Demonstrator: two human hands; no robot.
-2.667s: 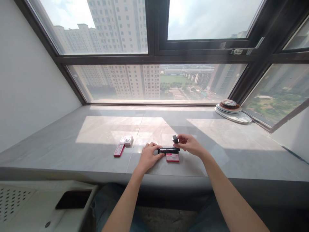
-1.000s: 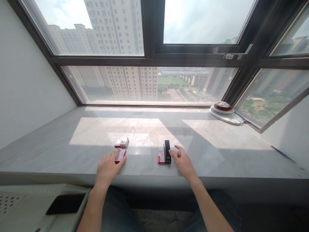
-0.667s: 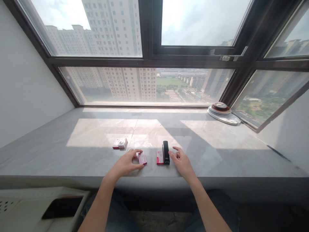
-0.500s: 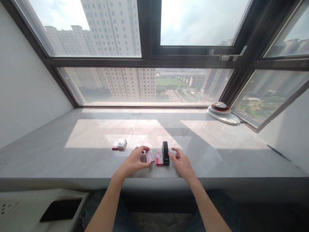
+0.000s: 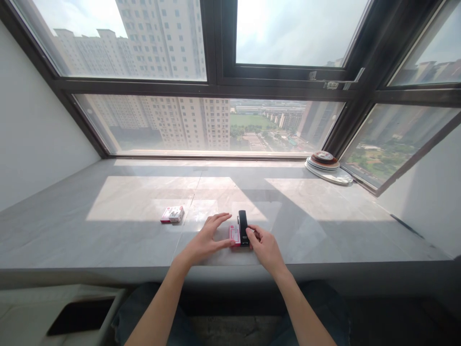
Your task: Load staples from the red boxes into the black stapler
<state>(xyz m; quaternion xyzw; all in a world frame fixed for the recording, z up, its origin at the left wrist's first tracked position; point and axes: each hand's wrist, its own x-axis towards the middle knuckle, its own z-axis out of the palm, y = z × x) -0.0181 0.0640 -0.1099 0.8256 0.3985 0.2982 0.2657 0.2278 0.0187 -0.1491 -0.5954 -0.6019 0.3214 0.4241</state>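
A wide grey stone window ledge (image 5: 108,230), smooth and faintly veined, with 1 seam running front to back, spans the view under dark-framed windows that look out on tall apartment blocks; sunlit patches lie across it. A black stapler (image 5: 243,227) lies near the ledge's front edge, about at the middle. It is a narrow, smooth bar whose long axis runs front to back, 1 end toward the window and 1 toward the person. Touching its left side lies a small flat red and white box (image 5: 234,235), rectangular, like printed card. The left hand (image 5: 206,239) lies left of the stapler with fingers spread and extended, fingertips at the box. The right hand (image 5: 262,243) sits just right of the stapler, fingers curled against its near end; whether it grips cannot be told. Another red and white box (image 5: 172,214) rests well left of the stapler. Far right of it, by the window, sits a stack of round plates (image 5: 326,163).
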